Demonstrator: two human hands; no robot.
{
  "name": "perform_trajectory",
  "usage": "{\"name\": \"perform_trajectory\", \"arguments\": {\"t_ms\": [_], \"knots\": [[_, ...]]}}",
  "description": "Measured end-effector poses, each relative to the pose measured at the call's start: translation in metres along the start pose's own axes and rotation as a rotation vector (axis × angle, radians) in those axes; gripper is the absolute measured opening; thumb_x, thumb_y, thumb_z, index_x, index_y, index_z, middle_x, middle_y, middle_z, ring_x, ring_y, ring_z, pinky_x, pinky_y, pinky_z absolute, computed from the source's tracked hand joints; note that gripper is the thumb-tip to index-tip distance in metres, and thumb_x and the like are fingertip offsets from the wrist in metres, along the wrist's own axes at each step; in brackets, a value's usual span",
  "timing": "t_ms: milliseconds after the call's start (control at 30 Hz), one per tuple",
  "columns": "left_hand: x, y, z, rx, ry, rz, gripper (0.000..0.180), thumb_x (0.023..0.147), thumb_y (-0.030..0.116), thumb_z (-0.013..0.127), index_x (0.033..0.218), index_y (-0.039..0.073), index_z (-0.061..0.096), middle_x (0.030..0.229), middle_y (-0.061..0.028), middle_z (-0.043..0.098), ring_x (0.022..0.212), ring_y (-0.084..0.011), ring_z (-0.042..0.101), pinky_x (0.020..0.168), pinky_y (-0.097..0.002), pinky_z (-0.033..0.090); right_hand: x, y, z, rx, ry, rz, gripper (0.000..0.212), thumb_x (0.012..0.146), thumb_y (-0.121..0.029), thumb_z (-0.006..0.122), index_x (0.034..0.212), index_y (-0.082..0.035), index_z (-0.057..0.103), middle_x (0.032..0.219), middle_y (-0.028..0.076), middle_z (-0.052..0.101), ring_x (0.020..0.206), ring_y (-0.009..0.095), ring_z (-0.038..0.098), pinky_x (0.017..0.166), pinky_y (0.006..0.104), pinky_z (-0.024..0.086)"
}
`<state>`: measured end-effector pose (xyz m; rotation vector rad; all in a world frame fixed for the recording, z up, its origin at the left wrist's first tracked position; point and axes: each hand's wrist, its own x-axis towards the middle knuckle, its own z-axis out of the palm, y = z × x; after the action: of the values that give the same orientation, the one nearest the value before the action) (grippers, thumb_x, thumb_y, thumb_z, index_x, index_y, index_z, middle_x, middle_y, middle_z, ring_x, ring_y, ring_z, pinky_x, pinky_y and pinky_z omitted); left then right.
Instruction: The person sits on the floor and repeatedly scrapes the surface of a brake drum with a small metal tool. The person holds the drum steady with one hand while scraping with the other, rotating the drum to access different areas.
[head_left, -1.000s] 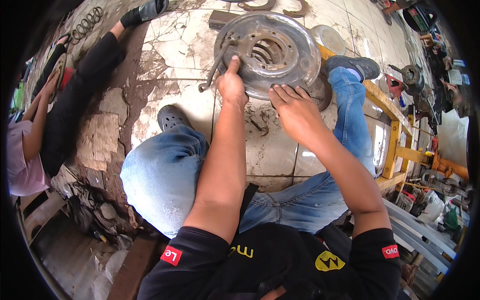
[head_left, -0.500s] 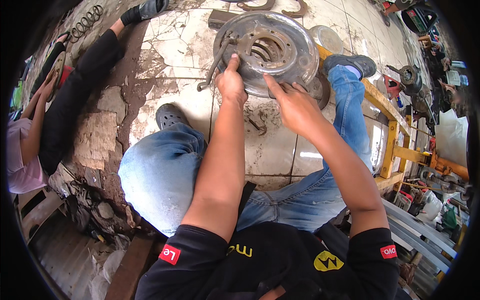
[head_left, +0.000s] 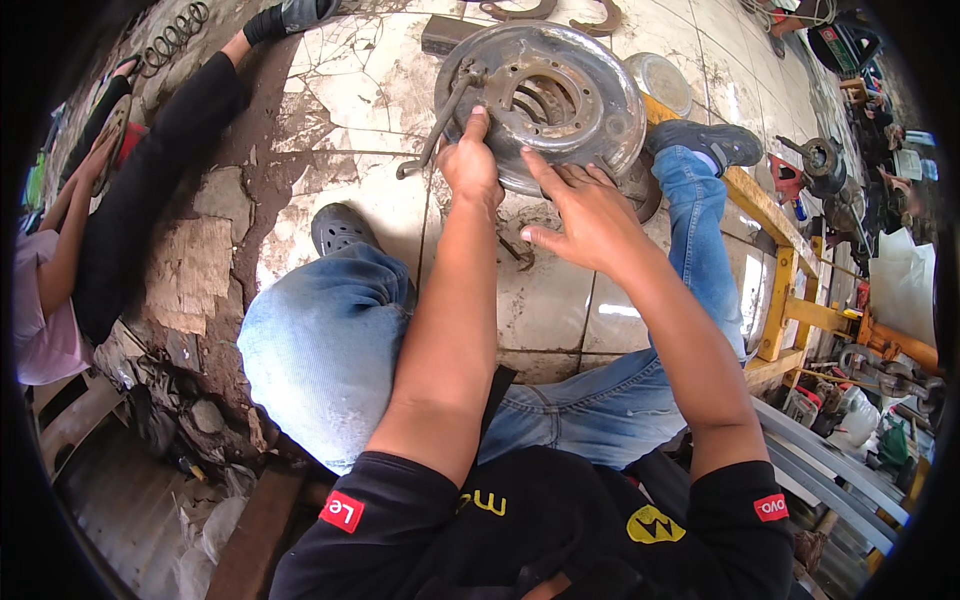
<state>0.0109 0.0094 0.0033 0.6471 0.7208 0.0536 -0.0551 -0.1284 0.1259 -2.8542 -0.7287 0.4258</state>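
Note:
A round metal brake backing plate lies tilted on the floor between my feet, with a large hole and bolt holes at its middle. A dark bent hose or rod hangs from its left side. My left hand grips the plate's near-left rim, thumb on the face and fingers hidden underneath. My right hand rests its outstretched fingers on the near edge, thumb spread away from the rim. Behind the plate's near-right edge shows part of another dark round piece; the rest of it is covered.
Curved brake shoes and a dark block lie beyond the plate, a round lid at its right. A yellow metal frame stands right of my leg. Far left, another person's hands hold a disc near a coil spring.
My right thumb has swung out from the plate's edge and the hand has opened wider. The plate and my left hand appear slightly farther right in view.

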Motion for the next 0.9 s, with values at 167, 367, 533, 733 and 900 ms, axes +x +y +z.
{"name": "perform_trajectory", "arguments": {"t_ms": [167,367,533,733,900], "knots": [[0.003,-0.002,0.0,-0.001,0.011,-0.001,0.054,0.091,0.017,0.071,0.132,-0.011,0.049,0.124,-0.0235,0.061,0.104,-0.0288,0.064,0.093,-0.0376,0.052,-0.005,0.007,-0.006,0.14,0.026,0.04,0.073,0.099,-0.06,0.039,0.154,-0.012,0.033,0.124,0.025,0.063,0.117,0.042,0.059,0.114,0.05,0.035],[-0.003,-0.001,0.003,0.004,-0.011,0.069,0.049,0.094,0.022,0.067,0.126,-0.013,0.054,0.121,-0.0219,0.062,0.103,-0.0312,0.065,0.09,-0.0436,0.056,0.006,0.017,0.008,0.284,0.037,0.099,0.07,0.103,-0.06,0.018,0.153,-0.014,0.035,0.118,0.02,0.068,0.116,0.045,0.057,0.112,0.0499,0.036],[-0.01,0.004,0.01,0.052,0.033,-0.018,0.048,0.094,0.021,0.068,0.126,-0.013,0.055,0.12,-0.0217,0.063,0.103,-0.0311,0.065,0.09,-0.0428,0.056,0.005,0.023,0.018,0.301,0.128,0.124,0.068,0.104,-0.06,0.016,0.153,-0.017,0.037,0.113,0.019,0.07,0.119,0.046,0.055,0.112,0.0497,0.036],[0.002,0.002,-0.002,0.026,0.04,0.028,0.054,0.091,0.017,0.072,0.132,-0.011,0.051,0.123,-0.0231,0.062,0.106,-0.0281,0.063,0.093,-0.0372,0.052,0.006,0.0,-0.003,0.342,-0.032,0.191,0.068,0.104,-0.059,0.017,0.151,-0.016,0.04,0.135,0.017,0.06,0.127,0.046,0.049,0.112,0.0476,0.036],[0.001,0.0,0.001,-0.021,-0.022,0.014,0.06,0.091,0.018,0.072,0.135,-0.012,0.046,0.126,-0.0245,0.06,0.111,-0.0297,0.061,0.1,-0.0367,0.047,0.014,0.001,0.01,0.258,0.071,0.207,0.061,0.105,-0.053,0.022,0.148,-0.016,0.045,0.116,0.02,0.068,0.117,0.048,0.056,0.106,0.0505,0.041]]}}
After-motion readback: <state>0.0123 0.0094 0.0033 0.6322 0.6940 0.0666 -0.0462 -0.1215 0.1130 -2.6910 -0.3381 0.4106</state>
